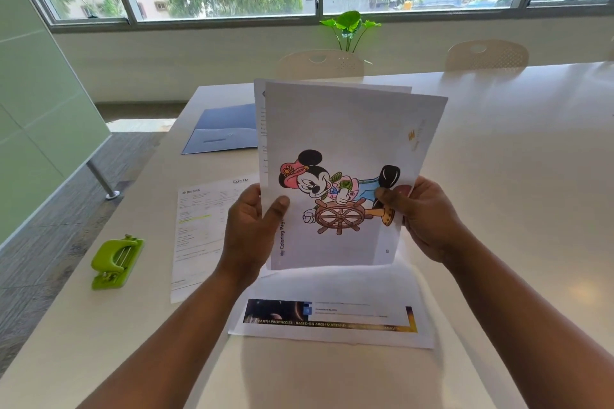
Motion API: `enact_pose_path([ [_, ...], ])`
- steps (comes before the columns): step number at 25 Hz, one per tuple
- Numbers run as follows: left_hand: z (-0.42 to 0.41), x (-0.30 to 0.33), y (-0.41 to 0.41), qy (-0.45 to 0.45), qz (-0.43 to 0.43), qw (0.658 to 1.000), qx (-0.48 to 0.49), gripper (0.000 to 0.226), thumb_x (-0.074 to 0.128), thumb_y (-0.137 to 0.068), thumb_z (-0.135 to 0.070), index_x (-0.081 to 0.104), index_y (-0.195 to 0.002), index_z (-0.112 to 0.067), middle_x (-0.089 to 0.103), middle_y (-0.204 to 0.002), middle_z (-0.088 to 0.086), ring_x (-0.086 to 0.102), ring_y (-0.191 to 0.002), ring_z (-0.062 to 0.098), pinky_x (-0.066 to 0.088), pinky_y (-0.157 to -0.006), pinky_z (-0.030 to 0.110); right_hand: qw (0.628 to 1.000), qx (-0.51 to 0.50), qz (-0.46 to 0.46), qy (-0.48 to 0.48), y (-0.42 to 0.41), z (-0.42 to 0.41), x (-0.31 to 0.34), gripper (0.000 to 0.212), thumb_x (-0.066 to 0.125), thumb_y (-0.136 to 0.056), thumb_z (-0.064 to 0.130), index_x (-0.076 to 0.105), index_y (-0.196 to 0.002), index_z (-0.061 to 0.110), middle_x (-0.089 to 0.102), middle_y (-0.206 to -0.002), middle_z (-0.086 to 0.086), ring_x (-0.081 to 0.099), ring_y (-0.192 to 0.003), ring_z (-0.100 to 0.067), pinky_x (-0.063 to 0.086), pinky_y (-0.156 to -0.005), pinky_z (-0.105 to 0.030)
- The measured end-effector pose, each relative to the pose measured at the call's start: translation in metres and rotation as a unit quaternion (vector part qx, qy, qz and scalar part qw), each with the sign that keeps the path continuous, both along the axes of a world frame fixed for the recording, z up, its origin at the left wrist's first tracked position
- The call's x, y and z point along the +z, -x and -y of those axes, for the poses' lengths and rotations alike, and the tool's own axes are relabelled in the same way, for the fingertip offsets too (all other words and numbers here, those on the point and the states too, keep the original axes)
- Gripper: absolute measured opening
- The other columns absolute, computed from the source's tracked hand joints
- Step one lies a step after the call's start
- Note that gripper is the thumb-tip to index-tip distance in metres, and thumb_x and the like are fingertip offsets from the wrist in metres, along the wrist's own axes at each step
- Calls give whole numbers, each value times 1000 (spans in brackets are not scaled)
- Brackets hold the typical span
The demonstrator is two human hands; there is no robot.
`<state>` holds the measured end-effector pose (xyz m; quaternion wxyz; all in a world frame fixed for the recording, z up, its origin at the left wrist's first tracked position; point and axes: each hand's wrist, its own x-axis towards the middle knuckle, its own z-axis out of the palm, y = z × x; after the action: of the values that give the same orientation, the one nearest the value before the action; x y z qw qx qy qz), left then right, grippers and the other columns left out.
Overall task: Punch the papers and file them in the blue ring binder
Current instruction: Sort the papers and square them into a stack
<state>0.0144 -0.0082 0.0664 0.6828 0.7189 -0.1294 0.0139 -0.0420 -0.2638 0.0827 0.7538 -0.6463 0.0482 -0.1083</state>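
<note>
Your left hand (252, 226) and right hand (422, 216) each pinch the upright paper stack (345, 143) at its lower edges, above the table (498, 176); blue binder (222, 129) lies open behind, green punch (116, 262) left.

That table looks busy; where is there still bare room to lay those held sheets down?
The widest bare stretch of the table lies right of the right hand and the banner printout, running back toward the chairs. A smaller patch sits between the green punch and the form sheet. The left-centre is crowded: blue folder, form sheet, printout.
</note>
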Motion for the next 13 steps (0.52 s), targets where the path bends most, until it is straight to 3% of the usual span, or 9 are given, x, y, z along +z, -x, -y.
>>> enact_pose_path([
  [3, -3, 5, -5, -4, 23, 1000, 14, 18, 55, -103, -26, 60, -120, -23, 73, -118, -7, 74, -96, 14, 64, -74, 32, 999, -12, 42, 20, 1, -5, 9, 48, 81, -64, 33, 71, -106, 12, 77, -107, -13, 72, -98, -38, 59, -88, -50],
  [6, -3, 2, -5, 10, 12, 1000, -26, 25, 48, -106, -23, 57, -127, -16, 72, -122, -1, 74, -101, 21, 63, -77, 37, 998, -13, 50, 41, 1, -8, 10, 33, 78, -73, 26, 72, -102, 14, 78, -101, -9, 73, -94, -37, 61, -84, -46],
  [10, -2, -6, -1, 29, -12, 998, -53, 28, 46, -106, -24, 55, -130, -13, 71, -124, 3, 73, -104, 27, 63, -80, 47, 997, -16, 13, 68, 3, -12, -1, 22, 75, -82, 12, 73, -104, 9, 78, -102, -13, 74, -94, -38, 58, -90, -56],
  [13, -2, -6, -1, 39, -2, 998, -41, 27, 45, -106, -25, 54, -129, -14, 72, -120, 0, 73, -103, 25, 63, -78, 43, 997, -19, 27, 63, 6, -14, 5, 28, 77, -75, 20, 75, -101, 12, 78, -101, -12, 73, -94, -41, 59, -88, -53],
])
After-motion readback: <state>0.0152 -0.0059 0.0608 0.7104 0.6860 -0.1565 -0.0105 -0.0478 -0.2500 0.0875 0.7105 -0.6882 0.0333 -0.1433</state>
